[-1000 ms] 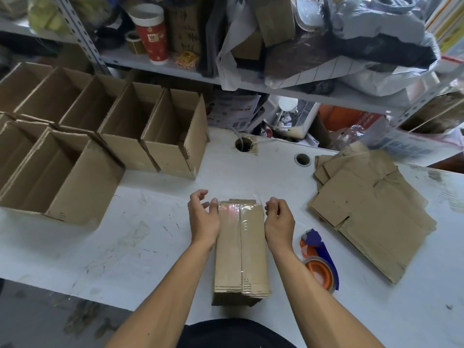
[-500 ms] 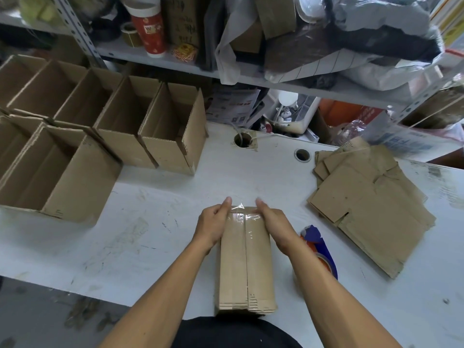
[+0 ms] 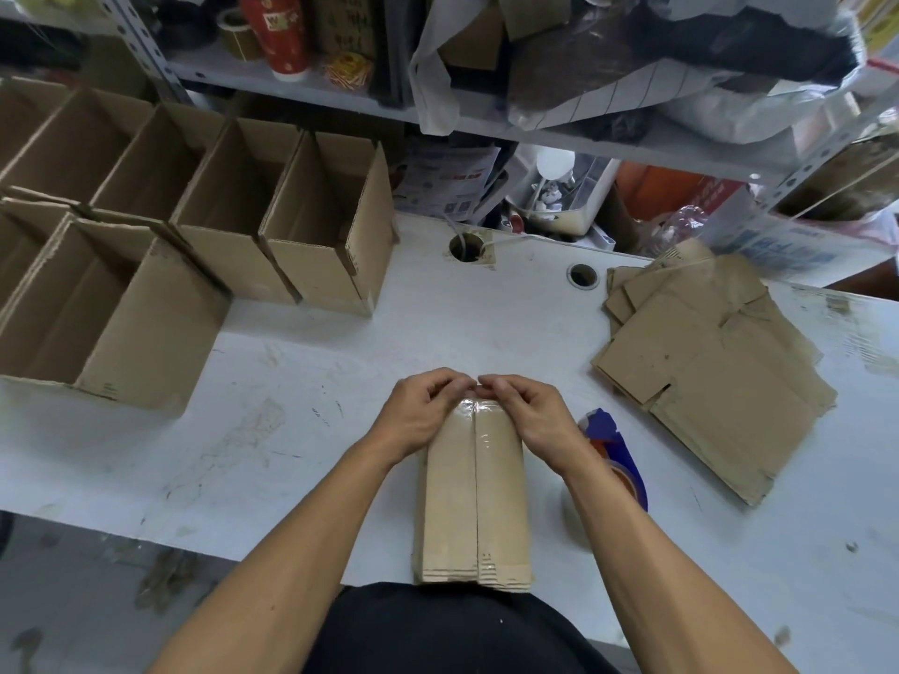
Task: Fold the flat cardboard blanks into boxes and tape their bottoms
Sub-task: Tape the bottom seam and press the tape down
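Note:
A folded cardboard box (image 3: 474,498) stands bottom-up at the table's near edge, with a clear tape strip running along its centre seam. My left hand (image 3: 421,413) and my right hand (image 3: 528,413) both curl over the box's far end, fingertips nearly meeting there, pressing the tape end down over the edge. A blue tape dispenser (image 3: 615,454) with an orange roll lies just right of the box, partly hidden by my right forearm. A stack of flat blanks (image 3: 705,377) lies at the right.
Several finished open boxes (image 3: 321,245) stand in rows at the left and back left. The white table (image 3: 292,430) has two cable holes (image 3: 582,274) near its back edge. A cluttered metal shelf (image 3: 486,119) runs above the back.
Both hands slid from the box's two sides inward to its far end, until the fingertips nearly meet over the tape. The view also tilted slightly.

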